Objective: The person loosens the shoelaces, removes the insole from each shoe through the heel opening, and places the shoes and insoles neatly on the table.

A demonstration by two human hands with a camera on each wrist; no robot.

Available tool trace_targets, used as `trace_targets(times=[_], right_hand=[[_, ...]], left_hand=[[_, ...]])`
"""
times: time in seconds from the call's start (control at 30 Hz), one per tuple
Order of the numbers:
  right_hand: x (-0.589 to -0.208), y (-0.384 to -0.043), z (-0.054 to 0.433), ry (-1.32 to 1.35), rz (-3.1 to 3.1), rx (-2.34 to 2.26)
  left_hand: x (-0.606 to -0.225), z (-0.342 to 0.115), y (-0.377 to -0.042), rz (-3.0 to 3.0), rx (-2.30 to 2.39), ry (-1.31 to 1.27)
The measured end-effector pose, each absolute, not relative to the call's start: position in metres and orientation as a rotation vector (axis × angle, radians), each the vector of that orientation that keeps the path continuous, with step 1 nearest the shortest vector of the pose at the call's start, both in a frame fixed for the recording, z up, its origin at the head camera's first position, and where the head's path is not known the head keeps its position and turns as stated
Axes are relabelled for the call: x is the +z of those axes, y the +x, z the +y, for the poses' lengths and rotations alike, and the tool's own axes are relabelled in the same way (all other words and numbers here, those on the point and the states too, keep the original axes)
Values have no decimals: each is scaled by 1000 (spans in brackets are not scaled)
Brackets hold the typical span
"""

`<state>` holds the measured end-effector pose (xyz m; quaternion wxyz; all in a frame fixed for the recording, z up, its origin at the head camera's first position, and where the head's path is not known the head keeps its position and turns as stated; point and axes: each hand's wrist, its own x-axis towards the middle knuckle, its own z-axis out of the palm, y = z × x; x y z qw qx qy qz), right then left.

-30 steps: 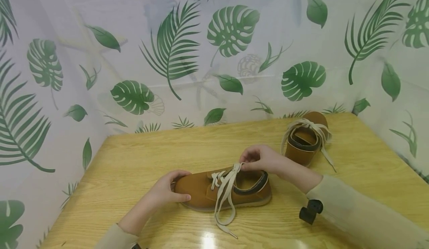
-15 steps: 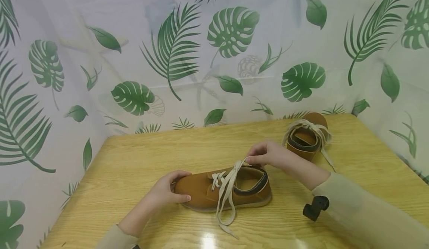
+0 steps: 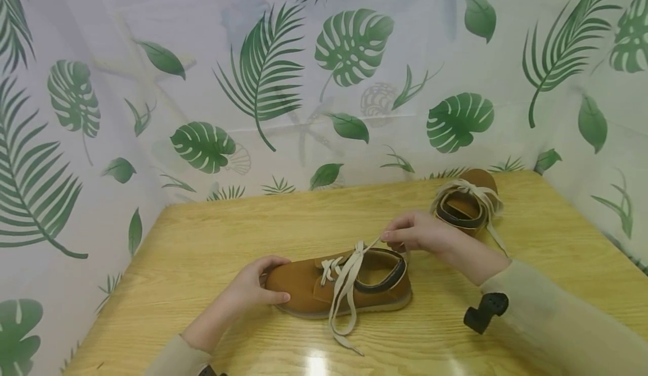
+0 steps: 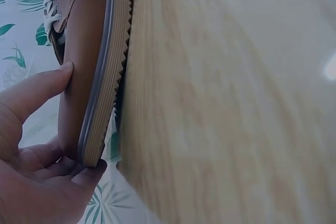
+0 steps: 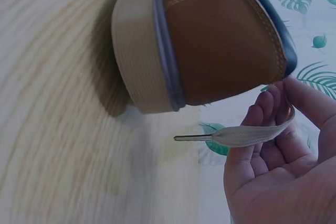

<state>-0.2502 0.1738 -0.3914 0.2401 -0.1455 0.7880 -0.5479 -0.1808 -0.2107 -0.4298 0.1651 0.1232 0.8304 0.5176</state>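
Observation:
A brown shoe (image 3: pixel 304 289) lies sole-down on the table, toe to the left, with cream laces knotted in a bow (image 3: pixel 346 272). My left hand (image 3: pixel 253 285) grips its toe, thumb on the near side and fingers around the front; the left wrist view shows the thumb against the brown upper (image 4: pixel 86 51). Beyond the heel opening, my right hand (image 3: pixel 422 232) pinches one shoelace end (image 3: pixel 373 243) and holds it taut from the knot. In the right wrist view, the lace's tipped end (image 5: pixel 247 135) hangs out of the pinch past the shoe's heel (image 5: pixel 220 35).
A second brown shoe (image 3: pixel 471 210) with a bow in its cream laces stands at the back right, close to my right hand. A leaf-print cloth (image 3: pixel 304 83) hangs behind and beside the wooden table (image 3: pixel 212 235). A loose loop and lace end droop onto the near tabletop.
My right hand has moved right and slightly away from the knot, drawing the lace end out longer and tauter. My left hand and the shoe have stayed almost in place.

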Motion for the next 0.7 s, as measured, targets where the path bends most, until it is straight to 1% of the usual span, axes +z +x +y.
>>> trace_targets(times=[0.27,0.53,0.7], right_hand=[[-385,-250,180,-369,2121,-1543],[-382,-250,186,-388,2033,-1611],[-373,-249,190,-372,2085,-1588]], left_hand=[[-430,-210,-184,2351,1493,302],[-430,-211,-182,2346,1490,350],[-430,-211,-181,2354,1487,359]])
